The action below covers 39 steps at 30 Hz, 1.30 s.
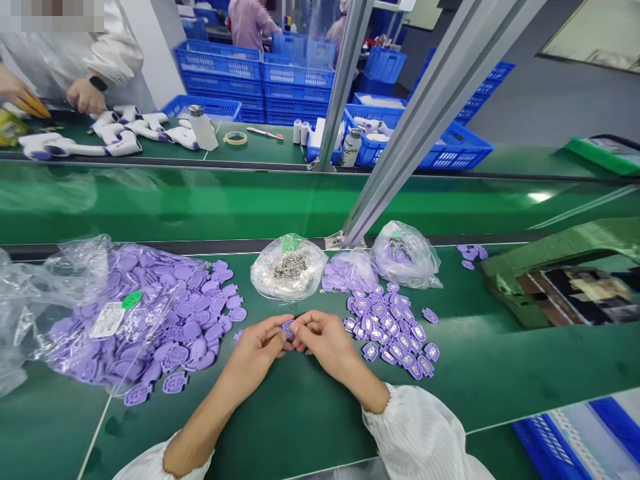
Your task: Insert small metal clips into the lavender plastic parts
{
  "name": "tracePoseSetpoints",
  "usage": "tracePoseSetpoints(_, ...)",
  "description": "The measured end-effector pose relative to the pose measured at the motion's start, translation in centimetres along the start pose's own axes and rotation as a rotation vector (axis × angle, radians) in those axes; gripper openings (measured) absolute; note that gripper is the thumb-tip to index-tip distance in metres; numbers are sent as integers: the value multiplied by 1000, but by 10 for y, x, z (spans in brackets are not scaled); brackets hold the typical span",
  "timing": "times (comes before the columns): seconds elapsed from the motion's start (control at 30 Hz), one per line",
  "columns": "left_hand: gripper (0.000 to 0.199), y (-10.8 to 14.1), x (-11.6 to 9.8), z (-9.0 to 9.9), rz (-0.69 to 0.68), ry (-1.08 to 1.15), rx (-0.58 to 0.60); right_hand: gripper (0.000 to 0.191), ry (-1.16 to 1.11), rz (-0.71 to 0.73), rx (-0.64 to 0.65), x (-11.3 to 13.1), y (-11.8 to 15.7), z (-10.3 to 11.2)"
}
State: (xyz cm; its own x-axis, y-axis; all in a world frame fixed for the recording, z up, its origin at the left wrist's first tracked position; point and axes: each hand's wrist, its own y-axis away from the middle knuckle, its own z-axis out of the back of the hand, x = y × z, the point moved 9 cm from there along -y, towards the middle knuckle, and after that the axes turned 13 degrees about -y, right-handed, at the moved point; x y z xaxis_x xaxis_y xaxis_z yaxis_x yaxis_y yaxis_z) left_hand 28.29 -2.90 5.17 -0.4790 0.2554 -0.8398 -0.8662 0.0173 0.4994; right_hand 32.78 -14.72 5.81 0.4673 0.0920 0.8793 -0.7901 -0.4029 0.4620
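Both hands meet over the middle of the green bench. A small purple plastic part (287, 328) is pinched between the fingertips of my left hand (260, 343) and my right hand (323, 337); the fingers cover much of it. To the left, purple plastic parts (197, 310) spill out of a clear plastic bag (90, 273). Right of my hands lies a pile of purple parts with metal pieces set in them (393, 327). Just beyond my hands sits a clear bag of small metal pieces (290, 270).
Two more clear bags (405, 257) with purple pieces rest behind the right pile. A green machine (560, 273) stands at the right. A slanted metal post (425, 133) rises from the bench's back edge. Across it, a co-worker's hand (87, 97) is near white devices (130, 133).
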Motion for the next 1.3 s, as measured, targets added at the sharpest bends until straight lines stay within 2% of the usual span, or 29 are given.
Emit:
tracePoseSetpoints(0.13,49,0,1,0,28,10,-2,29,50,76,-26,-1,2,2)
tracePoseSetpoints(0.3,49,0,0,0,15,27,-2,28,73,106,-33,-2,2,3)
tracePoseSetpoints(0.57,47,2,3,1,7,35,-44,22,228,221,-126,8,12,-1)
tracePoseSetpoints(0.7,44,2,4,1,-8,70,-53,17,242,222,-144,8,11,3)
tracePoseSetpoints(0.77,43,2,5,2,-13,77,-63,20,193,160,-109,6,7,5)
tracePoseSetpoints(0.9,41,4,4,3,-32,82,-75,23,62,5,111,-2,3,-5)
tracePoseSetpoints(0.97,39,4,2,1,-42,107,-77,25,75,32,117,-1,4,-5)
tracePoseSetpoints(1.03,37,3,-1,-1,-49,120,-77,26,135,91,65,-1,5,-3)
tracePoseSetpoints(1.1,36,4,-4,-3,-55,88,-69,28,171,123,32,-3,5,-2)
tracePoseSetpoints(1.2,43,15,-7,-3,-84,-32,-58,30,178,96,68,-2,8,3)
tracePoseSetpoints(1.23,45,22,-7,2,-95,-120,-74,30,193,86,66,1,10,11)
tracePoseSetpoints(1.3,43,41,-8,24,-116,-388,-201,31,262,81,7,11,14,38)
